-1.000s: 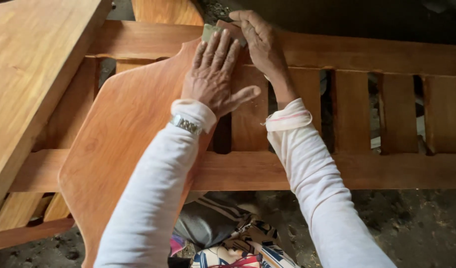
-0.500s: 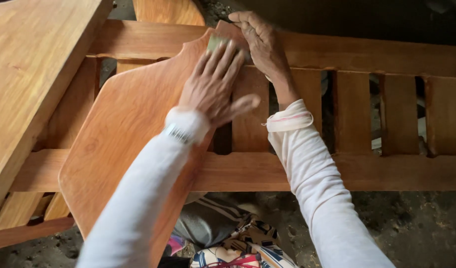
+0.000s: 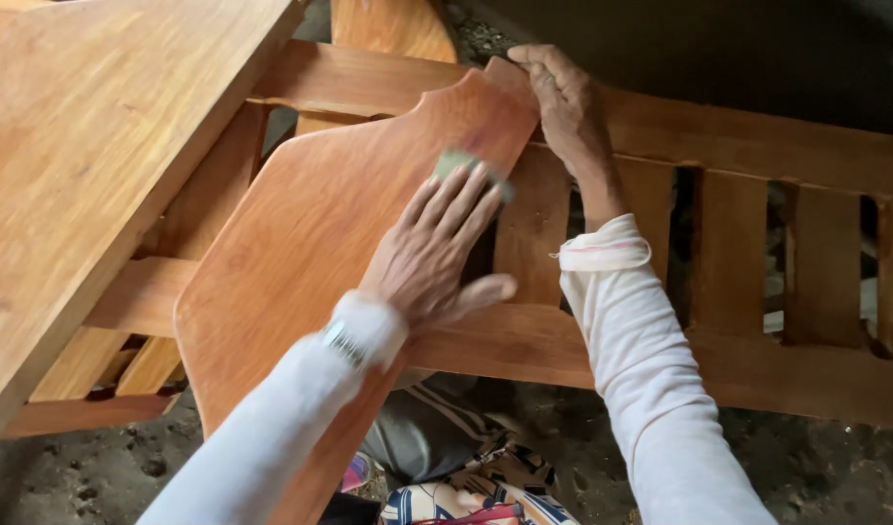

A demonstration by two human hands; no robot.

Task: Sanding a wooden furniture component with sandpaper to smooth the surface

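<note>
Sandpaper (image 3: 453, 161) (one greenish piece) lies under flat left hand (image 3: 437, 248); right hand (image 3: 563, 97) grips one shaped board (image 3: 310, 253).

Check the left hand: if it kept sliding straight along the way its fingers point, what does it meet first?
The left hand points up-right along the shaped board, pressing a sanding pad. Straight on, it likely meets the board's narrow top end, gripped by the right hand; depth is unclear.

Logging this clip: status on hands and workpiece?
Left hand flat on greenish sanding pad. Right hand grips narrow end of shaped reddish wooden board. Board lies on slatted wooden frame. Nothing obstructing.
</note>
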